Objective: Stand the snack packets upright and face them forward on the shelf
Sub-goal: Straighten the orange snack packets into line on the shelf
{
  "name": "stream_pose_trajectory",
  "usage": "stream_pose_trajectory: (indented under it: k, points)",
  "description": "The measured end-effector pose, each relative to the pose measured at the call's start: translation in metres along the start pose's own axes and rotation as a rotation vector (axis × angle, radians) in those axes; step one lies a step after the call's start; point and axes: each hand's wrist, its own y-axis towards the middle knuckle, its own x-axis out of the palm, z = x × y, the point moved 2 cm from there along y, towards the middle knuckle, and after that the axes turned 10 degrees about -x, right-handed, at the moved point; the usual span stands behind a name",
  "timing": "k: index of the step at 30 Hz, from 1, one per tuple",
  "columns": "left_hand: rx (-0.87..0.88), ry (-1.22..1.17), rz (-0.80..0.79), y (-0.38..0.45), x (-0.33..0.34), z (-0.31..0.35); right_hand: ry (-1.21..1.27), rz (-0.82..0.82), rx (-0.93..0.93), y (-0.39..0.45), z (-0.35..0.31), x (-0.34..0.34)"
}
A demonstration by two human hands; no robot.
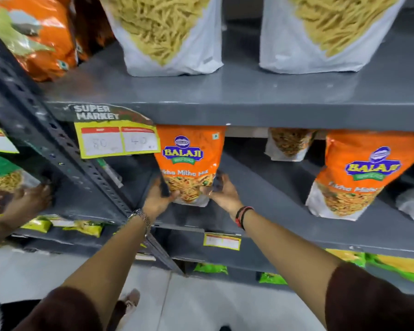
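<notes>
An orange Balaji snack packet (190, 161) stands upright on the grey middle shelf (261, 218), its front label facing me. My left hand (158, 195) grips its lower left edge and my right hand (221, 192) grips its lower right edge. A second orange Balaji packet (355, 177) stands upright further right on the same shelf, leaning slightly left. A small white packet (288, 144) stands behind, between the two.
Two large white packets (167, 34) of yellow sticks stand on the shelf above. An orange packet (38, 37) sits top left. A slotted upright post (58, 144) and a price tag (116, 139) are left of my hands. Another person's hand (22, 204) reaches in at far left. Green packets (392, 263) lie below.
</notes>
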Motion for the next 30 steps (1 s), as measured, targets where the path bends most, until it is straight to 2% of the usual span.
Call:
stream_pose_trajectory:
  k: [9, 16, 18, 20, 22, 24, 27, 30]
  points:
    - [-0.011, -0.034, -0.082, 0.023, -0.003, -0.009, -0.112, 0.116, -0.003, 0.018, 0.016, 0.014]
    - [-0.029, 0.071, -0.048, 0.024, -0.004, -0.006, -0.08, 0.09, -0.021, 0.023, 0.021, 0.008]
    - [-0.037, 0.035, -0.047, 0.022, -0.002, -0.009, -0.086, 0.092, -0.024, 0.021, 0.027, 0.006]
    - [-0.055, -0.08, 0.04, 0.016, -0.003, -0.02, -0.143, 0.134, -0.033, 0.011, 0.035, -0.002]
    - [-0.098, -0.102, 0.196, 0.004, 0.0, -0.037, -0.289, 0.174, -0.094, -0.007, 0.046, -0.026]
    - [-0.126, -0.172, 0.253, -0.009, 0.011, -0.053, -0.402, 0.211, -0.158, -0.029, 0.059, -0.061]
    - [-0.103, -0.292, 0.181, -0.029, 0.043, -0.059, -0.549, 0.307, -0.267, -0.065, 0.068, -0.127]
    - [-0.05, -0.322, 0.054, -0.048, 0.09, -0.045, -0.542, 0.486, -0.266, -0.102, 0.072, -0.192]
